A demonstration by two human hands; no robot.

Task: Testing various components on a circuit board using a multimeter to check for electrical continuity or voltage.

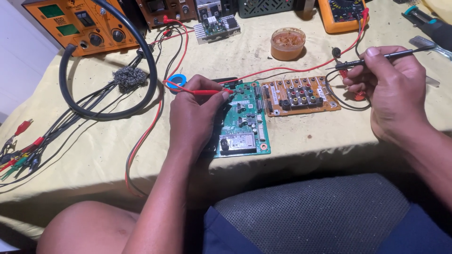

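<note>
Table cloth [292,141]: a big, soft, pale yellow cloth covers the whole table. It looks a bit dirty and wrinkled.

Orange station [80,23]: a hard orange box with green screens and round black knobs. A thick black hose [141,56] loops out from it in a big ring.

Green circuit board [245,122]: flat, stiff and shiny green, with tiny parts and a silver metal box on it. It lies in the middle of the table, near the front edge.

Brown circuit board [301,96]: flat and tan, with rows of little round coloured sockets. It lies just beside the green board, to its right.

Left hand [193,117]: it pinches the thin red probe [202,92] and rests on the green board. The probe tip touches the top part of the board.

Right hand [391,89]: it grips the thin black probe [376,60] up above the table. This tip touches nothing.

How far: the red probe is already on the board. The black probe is not yet on it, so the check looks just begun.

Yellow meter [341,14]: a hard yellow box at the back; the thin red and black leads run towards it.

Round tub [288,43]: a small tub of sticky brown paste.

Wire wool [128,77]: a grey, scratchy, fuzzy ball.

Blue ring [178,81]: a small blue roll, partly hidden.
</note>
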